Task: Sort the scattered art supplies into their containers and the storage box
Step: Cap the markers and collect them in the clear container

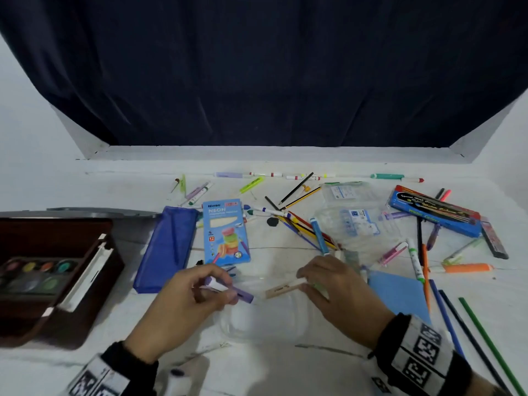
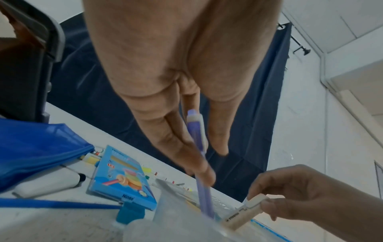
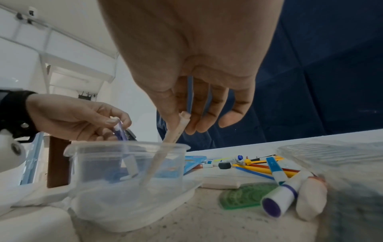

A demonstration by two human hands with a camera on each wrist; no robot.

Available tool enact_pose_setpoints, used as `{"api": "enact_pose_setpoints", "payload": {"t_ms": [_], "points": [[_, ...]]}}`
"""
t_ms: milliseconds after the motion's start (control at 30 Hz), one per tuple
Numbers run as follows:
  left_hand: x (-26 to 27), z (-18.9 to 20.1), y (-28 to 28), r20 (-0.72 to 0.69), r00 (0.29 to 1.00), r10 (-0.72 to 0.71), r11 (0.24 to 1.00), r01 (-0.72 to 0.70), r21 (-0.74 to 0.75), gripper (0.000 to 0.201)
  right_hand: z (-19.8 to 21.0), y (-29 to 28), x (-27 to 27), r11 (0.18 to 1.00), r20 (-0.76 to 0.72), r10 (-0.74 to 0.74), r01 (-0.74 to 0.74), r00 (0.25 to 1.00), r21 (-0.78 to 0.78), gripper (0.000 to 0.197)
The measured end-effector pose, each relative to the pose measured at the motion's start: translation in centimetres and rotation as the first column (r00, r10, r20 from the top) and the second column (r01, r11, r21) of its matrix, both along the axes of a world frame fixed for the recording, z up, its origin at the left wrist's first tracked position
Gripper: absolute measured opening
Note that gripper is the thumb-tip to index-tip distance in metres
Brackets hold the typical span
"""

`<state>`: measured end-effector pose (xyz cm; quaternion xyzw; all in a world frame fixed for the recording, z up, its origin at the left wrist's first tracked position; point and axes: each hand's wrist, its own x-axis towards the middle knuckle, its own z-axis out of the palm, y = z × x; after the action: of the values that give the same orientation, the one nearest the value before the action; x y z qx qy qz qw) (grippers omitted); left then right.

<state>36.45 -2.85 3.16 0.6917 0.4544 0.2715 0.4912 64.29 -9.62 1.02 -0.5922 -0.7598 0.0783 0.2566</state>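
A clear plastic tub (image 1: 265,321) (image 3: 128,163) stands on the white table in front of me. My left hand (image 1: 220,287) pinches a purple pen (image 1: 228,290) (image 2: 197,144) that points down, its lower end inside the tub. My right hand (image 1: 305,281) pinches a beige pen (image 1: 284,289) (image 3: 173,140) by its top, and its lower end also reaches into the tub. In the left wrist view the right hand (image 2: 267,203) grips the beige pen (image 2: 242,214) at the tub's rim (image 2: 165,201). Both hands hover over the tub, close together.
A brown storage box (image 1: 94,284) with a paint palette sits at left. A blue pouch (image 1: 165,247) and a blue Neon box (image 1: 225,232) lie behind the left hand. Pencils and markers (image 1: 308,230), clear packs (image 1: 351,207), a blue colour box (image 1: 434,212) and blue paper (image 1: 400,292) crowd the right.
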Motion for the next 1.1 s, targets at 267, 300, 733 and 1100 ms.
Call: {"api": "enact_pose_setpoints", "payload": {"t_ms": [267,300,733,1100], "points": [[0.4,0.1,0.8,-0.353,0.925,-0.141,0.973,0.196,0.123,0.028,0.1,0.5,-0.7,0.997,0.101,0.013,-0.004,0.995,-0.083,0.014],[0.4,0.3,1.0,-0.395,0.906,-0.151,0.959,0.231,0.164,0.027,0.1,0.6,-0.8,0.996,0.113,0.021,-0.011,0.993,-0.089,0.014],[2.5,0.8,2.1,-0.726,0.668,-0.162,0.803,0.516,0.296,0.026,0.8,1.6,-1.7,0.973,0.135,0.064,-0.032,0.989,-0.227,0.022],[4.4,-0.8,1.9,-0.834,0.551,-0.027,0.745,0.568,0.351,0.026,0.8,2.1,-2.6,0.935,0.163,0.066,-0.004,0.984,-0.354,0.025]]}}
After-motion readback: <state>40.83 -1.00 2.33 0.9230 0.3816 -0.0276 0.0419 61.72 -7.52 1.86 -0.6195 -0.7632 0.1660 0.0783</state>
